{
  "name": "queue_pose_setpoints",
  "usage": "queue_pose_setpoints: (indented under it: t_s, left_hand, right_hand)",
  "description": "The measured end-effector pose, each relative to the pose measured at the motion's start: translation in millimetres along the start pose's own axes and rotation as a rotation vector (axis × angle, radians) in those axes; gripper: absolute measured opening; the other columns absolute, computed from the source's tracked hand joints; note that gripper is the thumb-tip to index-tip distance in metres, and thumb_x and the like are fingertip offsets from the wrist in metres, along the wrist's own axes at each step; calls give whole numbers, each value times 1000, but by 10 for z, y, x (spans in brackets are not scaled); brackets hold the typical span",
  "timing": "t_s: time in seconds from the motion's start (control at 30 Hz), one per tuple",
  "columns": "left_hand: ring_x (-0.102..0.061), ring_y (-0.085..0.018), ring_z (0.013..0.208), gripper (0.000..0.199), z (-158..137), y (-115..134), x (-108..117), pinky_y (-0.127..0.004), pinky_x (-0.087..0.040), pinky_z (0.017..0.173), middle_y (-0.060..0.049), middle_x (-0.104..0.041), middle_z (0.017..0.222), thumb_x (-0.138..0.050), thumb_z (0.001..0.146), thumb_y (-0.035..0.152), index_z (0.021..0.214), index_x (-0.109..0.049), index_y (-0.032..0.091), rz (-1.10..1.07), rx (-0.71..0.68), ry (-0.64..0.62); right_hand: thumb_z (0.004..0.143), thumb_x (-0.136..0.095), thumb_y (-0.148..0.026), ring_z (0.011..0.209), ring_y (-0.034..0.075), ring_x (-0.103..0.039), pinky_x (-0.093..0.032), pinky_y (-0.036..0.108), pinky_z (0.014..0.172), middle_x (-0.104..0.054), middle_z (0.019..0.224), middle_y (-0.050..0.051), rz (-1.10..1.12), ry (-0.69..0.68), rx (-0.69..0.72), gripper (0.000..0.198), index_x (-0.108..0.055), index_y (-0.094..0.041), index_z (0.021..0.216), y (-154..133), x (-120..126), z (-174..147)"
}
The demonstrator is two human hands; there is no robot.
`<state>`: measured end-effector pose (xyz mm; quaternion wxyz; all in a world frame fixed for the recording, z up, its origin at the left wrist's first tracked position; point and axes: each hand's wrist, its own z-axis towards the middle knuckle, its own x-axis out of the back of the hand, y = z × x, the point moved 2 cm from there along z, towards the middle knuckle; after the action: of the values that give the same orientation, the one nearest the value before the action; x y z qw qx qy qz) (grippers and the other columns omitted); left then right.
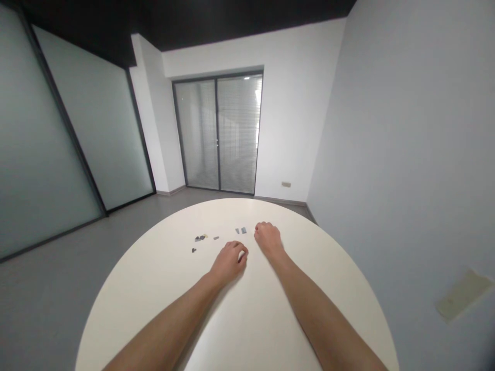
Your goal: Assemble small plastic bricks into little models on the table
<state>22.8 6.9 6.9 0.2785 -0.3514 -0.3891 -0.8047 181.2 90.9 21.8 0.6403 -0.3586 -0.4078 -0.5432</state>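
My left hand [231, 262] rests on the white round table [247, 314], fingers curled and thumb bent toward the index finger; nothing shows in the gap between them. Farther forward and to the right is my right hand [268, 238], closed with its knuckles up. Its fingertips are tucked away, so anything in them is hidden. Just left of it lie a small blue-grey flat piece [243, 230] and a narrow grey piece [237, 231], neither touched. Another small grey piece [216, 238] lies beyond my left hand, to its left.
A small cluster of dark, grey and yellowish flat pieces [200, 238] sits left on the table, with a single dark piece [194, 250] nearer me. Past the table's far edge stand a glazed door with blinds [237, 134] and white walls. Frosted panels [93, 118] line the left.
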Motion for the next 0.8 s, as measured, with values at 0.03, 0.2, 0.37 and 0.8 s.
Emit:
queue_pose_setpoints:
  t_s: [0.03, 0.2, 0.37, 0.8]
  left_hand:
    - [-56, -21, 105, 19, -1, 2, 2, -34, -43, 96, -8, -64, 106, -51, 84, 16, 95, -66, 20, 2, -1, 0]
    - [-56, -21, 105, 19, -5, 1, 0, -34, -43, 96, -7, -65, 106, -51, 85, 17, 95, -66, 20, 6, -6, 1]
    - [-56, -21, 106, 19, -1, 3, -1, -34, -43, 96, -7, -65, 107, -51, 85, 17, 95, -66, 20, 0, 4, -4]
    - [-56, -21, 106, 19, 0, 2, 0, -34, -43, 96, -8, -64, 107, -49, 86, 19, 95, -66, 20, 11, 1, -8]
  right_hand:
    - [92, -47, -21, 99, 22, -59, -42, 30, 81, -67, 103, 10, -1, 4, 8, 22, -68, -19, 99, 2, -13, 0]
    - [93, -47, -22, 101, 22, -58, -42, 30, 79, -66, 105, 10, 5, 9, 24, 22, -68, -20, 98, 12, -34, -6]
    - [93, -47, -22, 100, 22, -57, -42, 30, 79, -66, 105, 9, 35, 23, 39, 21, -67, -20, 100, 20, -57, -5]
    - [89, -53, -23, 100, 20, -56, -39, 29, 79, -65, 106, 6, 131, 48, 37, 20, -58, -21, 109, 96, 202, -111]
